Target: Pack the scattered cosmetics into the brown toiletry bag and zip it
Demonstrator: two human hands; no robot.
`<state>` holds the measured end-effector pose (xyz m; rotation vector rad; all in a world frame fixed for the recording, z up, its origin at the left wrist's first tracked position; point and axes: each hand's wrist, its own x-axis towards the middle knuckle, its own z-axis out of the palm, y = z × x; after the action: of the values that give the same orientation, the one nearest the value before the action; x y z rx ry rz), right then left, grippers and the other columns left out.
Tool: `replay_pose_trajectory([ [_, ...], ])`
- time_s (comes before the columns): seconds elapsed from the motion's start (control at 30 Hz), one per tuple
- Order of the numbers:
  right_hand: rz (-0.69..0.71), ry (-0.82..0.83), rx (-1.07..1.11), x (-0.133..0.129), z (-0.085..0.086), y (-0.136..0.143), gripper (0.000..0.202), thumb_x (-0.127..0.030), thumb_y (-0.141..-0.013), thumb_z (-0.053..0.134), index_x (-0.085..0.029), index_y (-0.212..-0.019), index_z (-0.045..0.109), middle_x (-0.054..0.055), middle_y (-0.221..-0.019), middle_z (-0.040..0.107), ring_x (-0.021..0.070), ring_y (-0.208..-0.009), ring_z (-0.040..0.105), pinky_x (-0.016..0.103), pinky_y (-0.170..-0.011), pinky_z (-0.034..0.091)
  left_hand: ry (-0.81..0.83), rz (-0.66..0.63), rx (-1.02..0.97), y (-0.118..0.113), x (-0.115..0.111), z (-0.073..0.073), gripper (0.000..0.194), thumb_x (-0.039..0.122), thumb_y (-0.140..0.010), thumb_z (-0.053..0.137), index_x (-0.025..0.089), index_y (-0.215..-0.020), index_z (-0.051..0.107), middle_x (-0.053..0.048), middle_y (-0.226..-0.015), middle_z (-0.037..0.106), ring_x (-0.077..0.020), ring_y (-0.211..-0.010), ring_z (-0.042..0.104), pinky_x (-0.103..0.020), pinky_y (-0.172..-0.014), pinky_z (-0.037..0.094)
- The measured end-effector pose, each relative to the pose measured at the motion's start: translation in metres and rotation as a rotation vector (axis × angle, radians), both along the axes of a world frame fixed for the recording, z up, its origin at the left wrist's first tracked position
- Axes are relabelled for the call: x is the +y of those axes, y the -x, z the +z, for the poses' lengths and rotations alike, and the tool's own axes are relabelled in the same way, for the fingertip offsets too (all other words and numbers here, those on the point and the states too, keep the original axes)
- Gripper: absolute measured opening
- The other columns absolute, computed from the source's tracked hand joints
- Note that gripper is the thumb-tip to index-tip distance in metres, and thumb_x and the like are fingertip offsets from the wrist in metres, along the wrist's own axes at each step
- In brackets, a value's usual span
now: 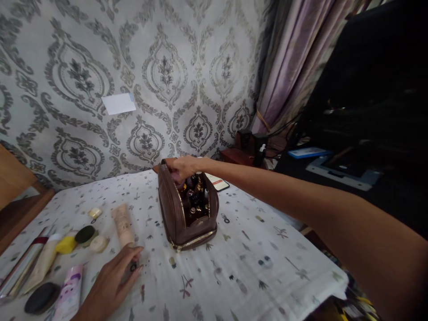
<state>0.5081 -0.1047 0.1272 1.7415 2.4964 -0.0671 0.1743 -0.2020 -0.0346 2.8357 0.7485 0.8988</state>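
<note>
A brown cosmetic bag (pixel 170 214) stands unzipped on the cloth, with several small dark items with gold parts (pixel 197 200) inside. My right hand (pixel 185 168) reaches over its far rim and into the opening. Its fingers are curled, and whatever they grip is hidden. Lower left, my left hand (pixel 115 276) rests low over the cloth, thumb and fingers apart. Its fingertips are at the near end of a beige tube (pixel 122 223); I cannot tell whether they touch it.
Left on the patterned cloth (pixel 240 254) lie a black oval puff (pixel 42 298), a pink-white tube (pixel 68 294), a yellow sponge (pixel 66 244), a dark green sponge (pixel 86 235), a cream tube (pixel 43 261) and long slim items (pixel 22 263). Behind the bag is a phone (pixel 219 182).
</note>
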Motion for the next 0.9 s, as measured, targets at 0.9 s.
replay_pose_trajectory([
  [0.9,-0.085,-0.057,-0.196,-0.006,-0.016,0.009,0.026,-0.021,-0.086,0.057,-0.012,-0.105,0.072,0.015,-0.107,0.073,0.0285,-0.100,0.066,0.034,-0.083,0.045,-0.002,0.035,0.060,0.006,0.002,-0.011,0.028,0.036,-0.094,0.052,0.027,-0.119,0.061,-0.006,-0.108,0.074,-0.0222,-0.102,0.073,-0.025,-0.081,0.060],
])
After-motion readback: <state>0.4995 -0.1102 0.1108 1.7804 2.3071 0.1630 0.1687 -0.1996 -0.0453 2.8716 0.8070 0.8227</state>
